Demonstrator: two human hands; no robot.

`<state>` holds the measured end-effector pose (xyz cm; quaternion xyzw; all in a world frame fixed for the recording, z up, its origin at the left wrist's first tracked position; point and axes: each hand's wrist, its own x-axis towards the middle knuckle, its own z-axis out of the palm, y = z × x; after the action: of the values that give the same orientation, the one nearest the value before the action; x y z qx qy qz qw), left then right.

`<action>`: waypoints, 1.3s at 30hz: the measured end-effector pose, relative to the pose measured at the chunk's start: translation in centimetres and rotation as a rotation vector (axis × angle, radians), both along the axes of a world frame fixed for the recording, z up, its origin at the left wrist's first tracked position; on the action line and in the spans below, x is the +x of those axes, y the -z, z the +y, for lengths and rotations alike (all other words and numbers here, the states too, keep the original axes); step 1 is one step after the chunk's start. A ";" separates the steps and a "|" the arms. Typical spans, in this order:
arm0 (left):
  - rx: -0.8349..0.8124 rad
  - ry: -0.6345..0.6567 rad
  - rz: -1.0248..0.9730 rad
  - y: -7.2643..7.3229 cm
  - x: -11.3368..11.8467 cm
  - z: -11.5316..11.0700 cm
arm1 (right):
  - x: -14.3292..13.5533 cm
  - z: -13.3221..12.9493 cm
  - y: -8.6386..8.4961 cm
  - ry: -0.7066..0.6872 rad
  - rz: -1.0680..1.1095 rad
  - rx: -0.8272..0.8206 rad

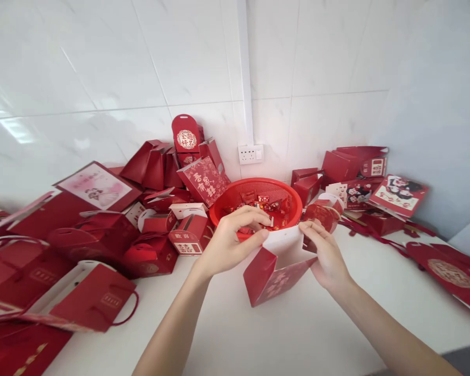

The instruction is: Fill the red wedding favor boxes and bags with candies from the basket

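Observation:
A red paper gift box point(280, 271) with a white inside tilts over the table in front of me, its top open. My right hand point(327, 250) pinches the box's upper edge at its right corner. On the other side, my left hand point(235, 237) is held with curled fingers, thumb and fingers apart. Its thumb tip lies at the left end of the box's white flap; whether it touches is unclear. Just beyond both hands stands a red plastic basket point(293, 190) with small wrapped candies point(263, 199) in it, partly hidden by my left hand.
Red gift boxes point(188, 235) and handled paper bags point(88, 295) crowd the white table point(219, 329) on the left. More red boxes point(339, 167) and a flat red bag point(450, 274) lie to the right. A wall socket point(251, 154) sits behind the basket.

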<state>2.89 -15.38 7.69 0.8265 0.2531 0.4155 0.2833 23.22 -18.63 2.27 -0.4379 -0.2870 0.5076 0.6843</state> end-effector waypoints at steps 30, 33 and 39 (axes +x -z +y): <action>-0.333 0.282 0.509 0.4 -2.4 2.1 | 0.4 13.7 -0.4 -0.194 -0.402 0.190; -0.363 0.218 0.399 0.6 -2.6 2.4 | 0.4 14.2 0.0 -0.230 -0.413 0.153; -0.365 -0.161 0.379 2.0 -3.2 5.9 | 0.1 14.1 1.2 -0.287 -0.474 0.134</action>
<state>-0.35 -9.52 5.71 0.8019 0.4373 0.2221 0.3412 23.36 -4.49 1.07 -0.4532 -0.5307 0.4626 0.5468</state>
